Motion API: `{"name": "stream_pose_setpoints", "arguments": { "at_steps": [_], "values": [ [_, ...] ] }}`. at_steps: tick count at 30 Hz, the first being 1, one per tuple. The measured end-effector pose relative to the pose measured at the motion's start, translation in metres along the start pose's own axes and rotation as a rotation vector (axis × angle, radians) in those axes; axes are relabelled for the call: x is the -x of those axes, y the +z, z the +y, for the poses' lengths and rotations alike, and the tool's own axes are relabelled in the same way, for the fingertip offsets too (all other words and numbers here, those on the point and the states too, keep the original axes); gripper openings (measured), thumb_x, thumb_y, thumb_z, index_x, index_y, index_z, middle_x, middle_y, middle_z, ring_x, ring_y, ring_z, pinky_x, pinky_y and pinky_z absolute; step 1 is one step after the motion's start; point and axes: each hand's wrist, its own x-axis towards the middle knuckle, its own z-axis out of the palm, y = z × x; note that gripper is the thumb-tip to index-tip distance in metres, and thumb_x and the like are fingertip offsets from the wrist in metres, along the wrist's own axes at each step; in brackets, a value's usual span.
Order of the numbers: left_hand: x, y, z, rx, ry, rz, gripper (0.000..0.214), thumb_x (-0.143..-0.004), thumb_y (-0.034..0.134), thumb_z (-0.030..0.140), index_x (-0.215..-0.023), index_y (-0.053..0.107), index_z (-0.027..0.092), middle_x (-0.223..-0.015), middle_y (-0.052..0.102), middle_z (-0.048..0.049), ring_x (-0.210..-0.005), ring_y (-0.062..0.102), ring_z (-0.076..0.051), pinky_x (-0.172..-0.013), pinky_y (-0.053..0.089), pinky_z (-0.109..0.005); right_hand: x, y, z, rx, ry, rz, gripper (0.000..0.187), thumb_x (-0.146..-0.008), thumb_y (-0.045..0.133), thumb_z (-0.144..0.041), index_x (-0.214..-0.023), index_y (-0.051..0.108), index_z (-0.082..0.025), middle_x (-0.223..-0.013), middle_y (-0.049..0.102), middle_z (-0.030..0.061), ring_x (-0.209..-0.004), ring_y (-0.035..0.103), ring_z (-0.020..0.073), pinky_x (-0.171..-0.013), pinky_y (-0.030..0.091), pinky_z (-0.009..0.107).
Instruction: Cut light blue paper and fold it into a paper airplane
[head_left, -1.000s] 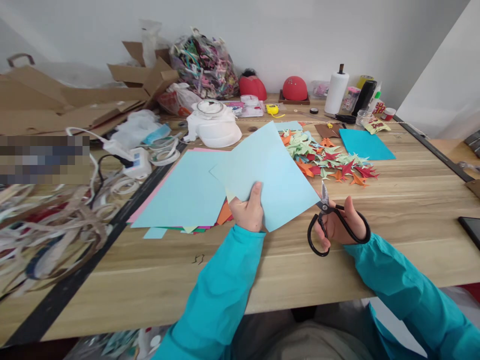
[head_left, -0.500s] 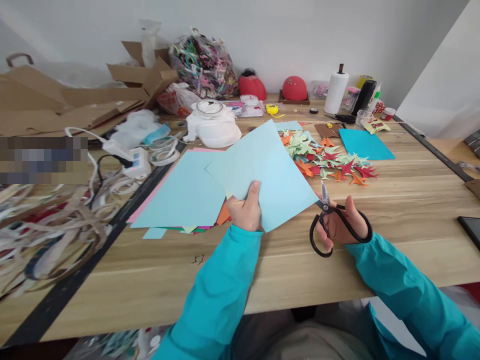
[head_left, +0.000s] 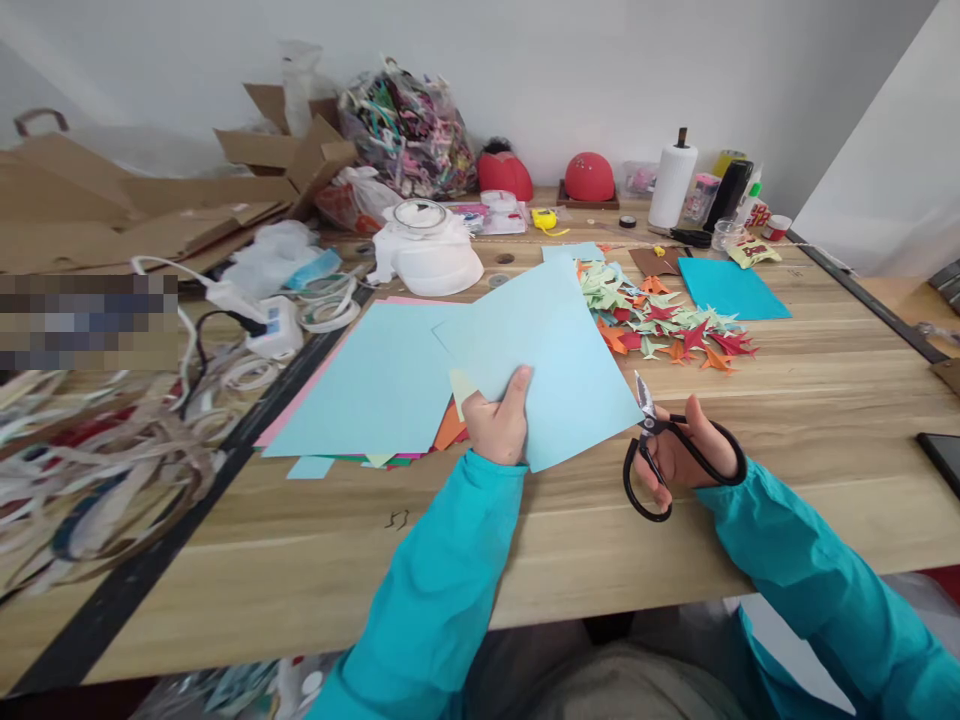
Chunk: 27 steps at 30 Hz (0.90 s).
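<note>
While pinching pale-blue sheet [head_left: 551, 340] in closed fingers [head_left: 517, 388] of left hand [head_left: 495, 432], holding it above tabletop [head_left: 570, 550], likely to present corner to scissors [head_left: 649, 424]; gripping those by spread handles with half-curled right hand [head_left: 686, 455].

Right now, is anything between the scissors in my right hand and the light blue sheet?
Nothing visible is. The scissors in your right hand are right at the near corner of the light blue sheet, which your left hand holds. The folded paper pile lies beyond, not between them.
</note>
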Motion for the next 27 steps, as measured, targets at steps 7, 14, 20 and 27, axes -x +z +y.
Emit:
{"name": "stream_pose_setpoints", "arguments": {
  "at_steps": [7,14,20,27],
  "values": [
    [0.0006,0.0,0.0001,-0.018,0.049,-0.003,0.039,-0.07,0.068,0.041,-0.092,0.067,0.009,-0.1,0.068,-0.0135,-0.104,0.06,-0.025,-0.097,0.043,-0.036,-0.0027,0.0037,0.0028,-0.034,-0.062,0.079,0.09,-0.073,-0.006,-0.076,-0.125,0.037,-0.017,-0.07,0.06,0.0064,-0.041,0.053,0.0148,-0.04,0.04,0.027],
    [0.0004,0.0004,-0.0002,-0.021,0.048,0.017,0.036,-0.069,0.069,0.04,-0.088,0.066,0.009,-0.101,0.068,-0.0125,-0.102,0.06,-0.023,-0.097,0.043,-0.035,-0.0024,0.0053,0.0023,-0.055,-0.079,0.123,0.092,-0.073,-0.01,-0.074,-0.126,0.039,-0.017,-0.07,0.059,0.0065,-0.043,0.052,0.0144,-0.041,0.041,0.028],
    [-0.0001,-0.0003,0.0002,-0.037,0.044,0.015,0.034,-0.069,0.069,0.039,-0.086,0.067,0.009,-0.101,0.068,-0.0134,-0.1,0.061,-0.024,-0.096,0.043,-0.036,-0.0018,0.006,0.0009,-0.056,-0.099,0.115,0.093,-0.075,-0.009,-0.073,-0.125,0.043,-0.015,-0.069,0.059,0.0065,-0.044,0.053,0.0147,-0.042,0.041,0.028],
    [-0.0006,-0.001,-0.0017,-0.041,0.053,0.017,0.035,-0.07,0.068,0.039,-0.088,0.067,0.009,-0.102,0.068,-0.0127,-0.102,0.06,-0.023,-0.097,0.043,-0.035,-0.0025,0.0053,0.0016,-0.052,-0.117,0.131,0.09,-0.075,-0.006,-0.074,-0.13,0.037,-0.017,-0.069,0.059,0.0055,-0.043,0.052,0.0143,-0.041,0.04,0.026]
  ]
}}
